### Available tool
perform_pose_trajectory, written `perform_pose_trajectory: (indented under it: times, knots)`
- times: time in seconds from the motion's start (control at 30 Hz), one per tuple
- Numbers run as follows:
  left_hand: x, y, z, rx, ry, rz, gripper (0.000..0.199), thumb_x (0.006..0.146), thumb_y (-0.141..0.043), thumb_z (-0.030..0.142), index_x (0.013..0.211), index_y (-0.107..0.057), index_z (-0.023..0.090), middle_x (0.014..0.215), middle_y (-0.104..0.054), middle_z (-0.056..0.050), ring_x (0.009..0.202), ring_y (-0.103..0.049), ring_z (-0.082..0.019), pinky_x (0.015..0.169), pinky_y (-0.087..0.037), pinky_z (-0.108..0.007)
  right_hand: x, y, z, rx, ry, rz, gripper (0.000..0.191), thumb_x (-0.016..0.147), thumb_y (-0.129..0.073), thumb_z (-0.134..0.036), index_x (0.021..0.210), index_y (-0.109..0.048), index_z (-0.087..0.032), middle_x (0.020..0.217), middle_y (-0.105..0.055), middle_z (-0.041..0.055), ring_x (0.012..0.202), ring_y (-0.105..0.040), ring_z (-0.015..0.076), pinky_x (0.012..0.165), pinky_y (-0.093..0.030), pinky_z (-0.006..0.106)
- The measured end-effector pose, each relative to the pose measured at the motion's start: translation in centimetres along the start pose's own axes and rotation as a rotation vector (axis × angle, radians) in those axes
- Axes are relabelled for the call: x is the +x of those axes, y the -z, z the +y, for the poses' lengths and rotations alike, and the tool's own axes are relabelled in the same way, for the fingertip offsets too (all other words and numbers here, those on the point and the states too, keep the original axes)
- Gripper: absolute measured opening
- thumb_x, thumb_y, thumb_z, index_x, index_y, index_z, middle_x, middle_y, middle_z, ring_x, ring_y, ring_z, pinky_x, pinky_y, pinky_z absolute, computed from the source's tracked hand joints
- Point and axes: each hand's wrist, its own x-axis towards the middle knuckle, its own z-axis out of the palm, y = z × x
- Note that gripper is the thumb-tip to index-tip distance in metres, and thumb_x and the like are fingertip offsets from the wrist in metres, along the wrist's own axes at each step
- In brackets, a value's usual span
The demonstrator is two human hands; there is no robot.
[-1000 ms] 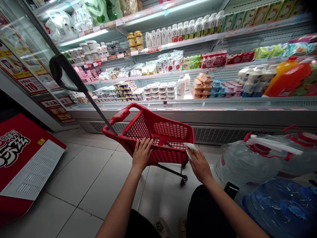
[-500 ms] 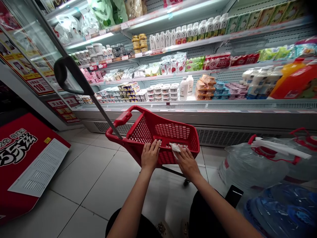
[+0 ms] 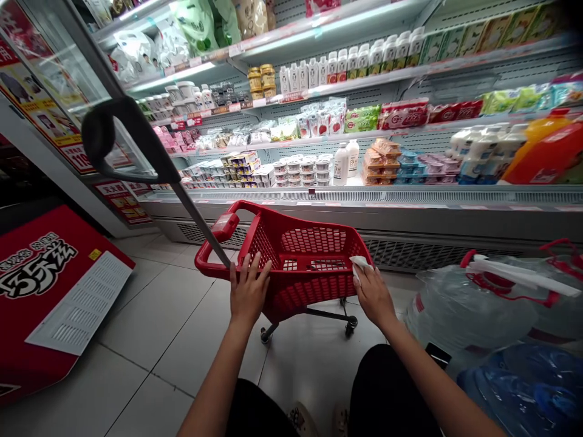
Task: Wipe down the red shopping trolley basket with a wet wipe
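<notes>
A red plastic shopping cart [image 3: 314,285] with perforated basket walls stands on wheels in front of my knees. My left hand [image 3: 248,285] lies with spread fingers on the near rim, close to the handle end, and holds nothing. At the far right corner of the same rim, my right hand [image 3: 372,294] presses a crumpled white tissue [image 3: 359,264] against the red plastic. Some of the tissue is hidden under the fingers. A dark object, too unclear to name, shows at the basket's bottom.
Refrigerated shelves [image 3: 319,130] of dairy and drinks run behind the cart. Large clear water bottles [image 3: 469,303] and blue ones [image 3: 514,382] stand at right, a phone [image 3: 438,355] beside them. A red cabinet [image 3: 54,291] is at left. A grey pole [image 3: 198,221] rises by the cart's handle.
My hands have moved apart along the near rim: the left one toward the handle, the right one with the tissue to the right corner. The cart's wheels show more now.
</notes>
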Motion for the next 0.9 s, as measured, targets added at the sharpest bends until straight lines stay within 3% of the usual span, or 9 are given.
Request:
perform_pose_trajectory:
  times: [0.17, 0.3, 0.4, 0.47, 0.57, 0.73, 0.83, 0.9]
  knots:
    - [-0.3, -0.3, -0.6, 0.036, -0.017, -0.012, 0.047, 0.1, -0.046, 0.014, 0.141, -0.063, 0.028, 0.137, -0.069, -0.005, 0.128, -0.06, -0.029, 0.123, -0.031, -0.05, 1.2, -0.7, -8.0, 0.037, 0.19, -0.016, 0.055, 0.108, -0.034, -0.03, 0.161, -0.036, -0.015, 0.158, -0.048, 0.0147, 0.15, -0.036, 0.0295, 0.127, -0.023, 0.054]
    - [0.0, -1.0, 0.2, 0.035, 0.007, 0.001, 0.052, 0.101, -0.044, 0.014, 0.151, -0.053, 0.024, 0.142, -0.066, -0.006, 0.125, -0.061, -0.028, 0.12, -0.037, -0.048, 2.2, -1.5, -16.1, 0.15, 0.309, -0.04, 0.058, 0.108, -0.037, -0.03, 0.163, -0.03, -0.015, 0.163, -0.041, 0.0118, 0.155, -0.028, 0.0279, 0.127, -0.025, 0.051]
    - [0.1, -1.0, 0.4, 0.026, 0.002, 0.012, 0.053, 0.102, -0.04, 0.015, 0.155, -0.047, 0.019, 0.149, -0.06, -0.008, 0.132, -0.058, -0.028, 0.12, -0.037, -0.047, 2.8, -1.7, -18.8, 0.21, 0.373, -0.033, 0.058, 0.108, -0.036, -0.03, 0.164, -0.026, -0.016, 0.164, -0.04, 0.0101, 0.155, -0.027, 0.0261, 0.127, -0.026, 0.05]
    - [-0.2, -0.7, 0.1, 0.013, -0.044, 0.016, 0.054, 0.103, -0.04, 0.015, 0.157, -0.043, 0.017, 0.155, -0.054, -0.009, 0.14, -0.052, -0.026, 0.122, -0.033, -0.045, 2.9, -1.6, -17.9, 0.214, 0.402, -0.039, 0.059, 0.108, -0.036, -0.029, 0.165, -0.023, -0.019, 0.164, -0.04, 0.0084, 0.154, -0.03, 0.0248, 0.128, -0.025, 0.05]
    - [-1.3, 0.1, -0.9, -0.003, -0.082, 0.037, 0.058, 0.103, -0.044, 0.019, 0.16, -0.035, 0.019, 0.162, -0.044, -0.009, 0.151, -0.039, -0.025, 0.127, -0.025, -0.045, 2.5, -1.3, -13.6, 0.154, 0.384, -0.058, 0.059, 0.108, -0.036, -0.026, 0.165, -0.023, -0.023, 0.163, -0.042, 0.0068, 0.153, -0.033, 0.0241, 0.128, -0.023, 0.05]
    - [-2.9, 1.1, -3.7, 0.039, 0.105, 0.32, 0.059, 0.098, -0.059, 0.027, 0.155, -0.044, 0.026, 0.166, -0.031, -0.015, 0.154, -0.028, -0.036, 0.126, -0.018, -0.061, 1.6, -0.9, -6.5, 0.039, 0.247, -0.049, 0.056, 0.109, -0.032, -0.027, 0.165, -0.025, -0.026, 0.163, -0.043, 0.0058, 0.153, -0.034, 0.0246, 0.128, -0.021, 0.052]
    - [-2.4, 1.6, -4.2, -0.021, 0.128, 0.318, 0.06, 0.095, -0.062, 0.029, 0.153, -0.046, 0.024, 0.167, -0.025, -0.018, 0.155, -0.023, -0.041, 0.124, -0.02, -0.065, 1.7, -1.4, -5.8, 0.041, 0.161, -0.03, 0.055, 0.109, -0.03, -0.03, 0.164, -0.027, -0.025, 0.161, -0.045, 0.0072, 0.152, -0.035, 0.0254, 0.127, -0.024, 0.053]
    - [-1.8, 1.7, -3.8, -0.053, 0.13, 0.263, 0.062, 0.095, -0.059, 0.027, 0.155, -0.042, 0.023, 0.16, -0.038, -0.018, 0.151, -0.031, -0.039, 0.124, -0.023, -0.063, 2.0, -1.8, -7.0, 0.065, 0.123, -0.015, 0.054, 0.11, -0.028, -0.031, 0.163, -0.03, -0.025, 0.16, -0.046, 0.0084, 0.152, -0.036, 0.0264, 0.126, -0.026, 0.054]
